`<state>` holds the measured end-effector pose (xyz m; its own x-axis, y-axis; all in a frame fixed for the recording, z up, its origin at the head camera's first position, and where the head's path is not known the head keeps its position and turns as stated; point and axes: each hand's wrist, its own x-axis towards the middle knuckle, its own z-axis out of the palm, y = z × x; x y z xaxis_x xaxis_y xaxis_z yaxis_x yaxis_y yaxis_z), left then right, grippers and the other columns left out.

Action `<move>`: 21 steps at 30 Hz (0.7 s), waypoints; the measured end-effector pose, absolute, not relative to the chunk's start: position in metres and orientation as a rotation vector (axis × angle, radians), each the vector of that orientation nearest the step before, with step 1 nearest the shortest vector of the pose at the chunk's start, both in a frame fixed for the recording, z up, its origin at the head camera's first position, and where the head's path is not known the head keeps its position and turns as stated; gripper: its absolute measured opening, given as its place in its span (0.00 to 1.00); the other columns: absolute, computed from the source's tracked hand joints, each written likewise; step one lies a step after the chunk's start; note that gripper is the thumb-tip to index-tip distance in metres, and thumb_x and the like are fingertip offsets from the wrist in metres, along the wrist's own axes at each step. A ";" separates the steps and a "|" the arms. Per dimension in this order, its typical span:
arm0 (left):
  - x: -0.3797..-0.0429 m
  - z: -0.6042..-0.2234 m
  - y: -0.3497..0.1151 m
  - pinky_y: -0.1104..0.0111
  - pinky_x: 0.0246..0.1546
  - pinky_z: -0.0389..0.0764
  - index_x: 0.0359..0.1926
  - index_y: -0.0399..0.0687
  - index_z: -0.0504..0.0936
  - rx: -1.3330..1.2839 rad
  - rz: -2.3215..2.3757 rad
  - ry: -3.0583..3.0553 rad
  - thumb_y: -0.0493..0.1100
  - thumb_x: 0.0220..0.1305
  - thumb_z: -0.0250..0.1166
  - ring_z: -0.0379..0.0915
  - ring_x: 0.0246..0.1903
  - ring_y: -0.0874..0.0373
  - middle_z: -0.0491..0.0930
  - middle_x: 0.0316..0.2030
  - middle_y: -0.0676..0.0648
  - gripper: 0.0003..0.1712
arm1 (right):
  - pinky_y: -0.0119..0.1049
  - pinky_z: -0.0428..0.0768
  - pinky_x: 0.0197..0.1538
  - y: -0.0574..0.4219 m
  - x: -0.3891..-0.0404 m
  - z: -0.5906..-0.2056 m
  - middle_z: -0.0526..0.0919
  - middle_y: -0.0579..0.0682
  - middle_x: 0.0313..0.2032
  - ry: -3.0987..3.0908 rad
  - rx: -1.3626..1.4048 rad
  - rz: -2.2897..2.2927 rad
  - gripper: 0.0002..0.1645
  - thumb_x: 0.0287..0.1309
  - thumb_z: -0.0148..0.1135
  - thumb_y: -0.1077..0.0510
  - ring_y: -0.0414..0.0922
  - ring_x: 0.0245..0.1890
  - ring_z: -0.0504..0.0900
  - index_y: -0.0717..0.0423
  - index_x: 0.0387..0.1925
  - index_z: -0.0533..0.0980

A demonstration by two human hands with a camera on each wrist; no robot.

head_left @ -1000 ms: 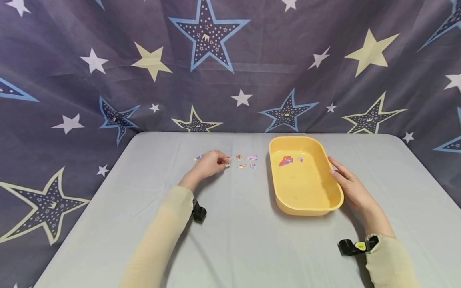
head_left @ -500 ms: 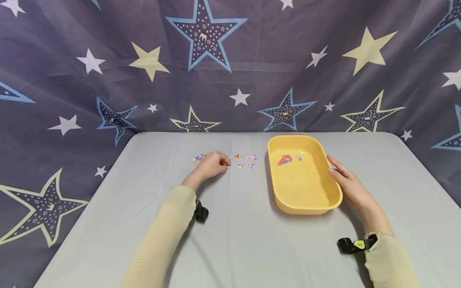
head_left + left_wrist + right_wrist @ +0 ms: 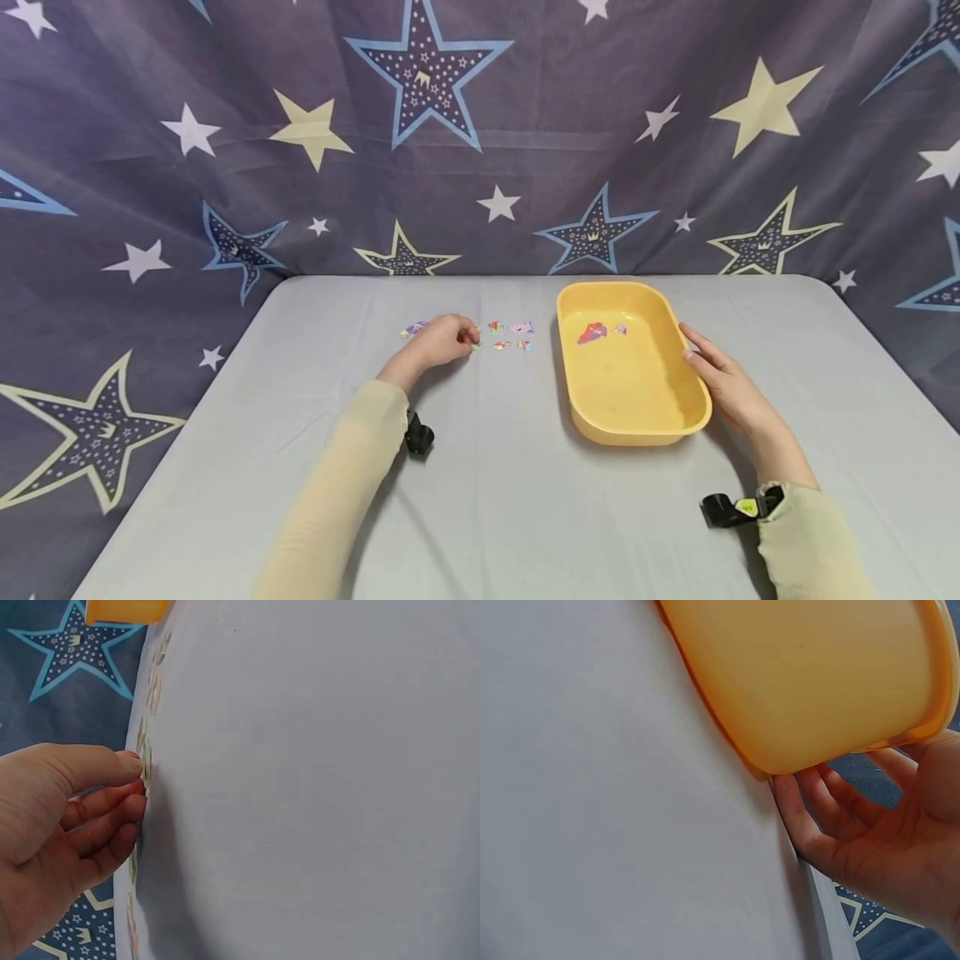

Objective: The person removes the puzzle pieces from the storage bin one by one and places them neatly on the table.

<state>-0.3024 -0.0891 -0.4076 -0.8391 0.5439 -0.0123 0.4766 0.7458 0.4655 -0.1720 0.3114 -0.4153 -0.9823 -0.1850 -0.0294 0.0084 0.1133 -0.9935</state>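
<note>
In the head view my left hand [image 3: 442, 340] is over two short rows of small flat picture cut-outs. Its thumb and fingertips pinch a small greenish cut-out [image 3: 147, 761] at the cloth, mostly covered by the fingers. Just right of it lie a red and green cut-out [image 3: 496, 327] and a pinkish one [image 3: 521, 327]. My right hand [image 3: 731, 387] rests against the right side of a yellow plastic basin [image 3: 637, 392], its fingers fairly straight along the outer wall. Inside the basin lie a red and purple cut-out [image 3: 592, 333] and a smaller one [image 3: 621, 330].
A blue and purple cut-out [image 3: 413, 328] shows left of my left hand; others are partly hidden beneath it. Grey-white cloth [image 3: 487, 492] covers the table. Behind it hangs a dark curtain [image 3: 255, 167] with stars. Each wrist wears a black camera [image 3: 418, 435].
My left hand has shifted very slightly right over the greenish cut-out and then stayed there. The right hand and the basin keep their places; the head view has moved a little.
</note>
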 end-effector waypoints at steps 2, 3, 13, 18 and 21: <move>-0.303 -0.404 -0.088 0.68 0.37 0.72 0.34 0.43 0.81 0.812 0.653 2.797 0.33 0.52 0.58 0.73 0.32 0.59 0.80 0.31 0.49 0.09 | 0.28 0.77 0.41 0.311 -0.172 -0.415 0.68 0.42 0.47 2.223 -0.189 -1.994 0.36 0.67 0.41 0.52 0.32 0.42 0.77 0.54 0.70 0.41; -0.303 -0.403 -0.086 0.67 0.38 0.72 0.34 0.44 0.81 0.809 0.641 2.806 0.34 0.53 0.58 0.73 0.32 0.59 0.80 0.31 0.49 0.08 | 0.28 0.78 0.41 0.311 -0.172 -0.415 0.68 0.42 0.48 2.223 -0.193 -1.992 0.36 0.67 0.41 0.53 0.32 0.42 0.77 0.54 0.70 0.41; -0.304 -0.383 -0.053 0.66 0.41 0.73 0.39 0.43 0.81 0.910 0.632 2.825 0.37 0.56 0.57 0.74 0.34 0.57 0.80 0.33 0.48 0.10 | 0.27 0.77 0.41 0.313 -0.172 -0.415 0.68 0.42 0.48 2.278 -0.165 -1.929 0.36 0.67 0.41 0.52 0.31 0.42 0.76 0.53 0.70 0.41; -0.305 -0.370 -0.027 0.67 0.42 0.72 0.39 0.45 0.81 0.976 0.635 2.816 0.39 0.57 0.57 0.74 0.35 0.59 0.81 0.33 0.49 0.10 | 0.26 0.77 0.42 0.313 -0.172 -0.416 0.67 0.42 0.48 2.288 -0.170 -1.924 0.36 0.67 0.41 0.51 0.31 0.43 0.76 0.53 0.70 0.41; -0.305 -0.363 -0.012 0.68 0.42 0.72 0.40 0.46 0.81 1.012 0.621 2.796 0.40 0.57 0.57 0.74 0.36 0.60 0.81 0.34 0.50 0.11 | 0.27 0.77 0.41 0.313 -0.173 -0.416 0.69 0.42 0.47 2.228 -0.184 -1.982 0.35 0.67 0.42 0.53 0.32 0.43 0.77 0.54 0.70 0.41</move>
<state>-0.3055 -0.0116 -0.3626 -0.7731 0.6330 0.0400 0.5904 0.6952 0.4099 -0.1729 0.3128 -0.4163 -0.9807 -0.1928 -0.0324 0.0098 0.1174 -0.9930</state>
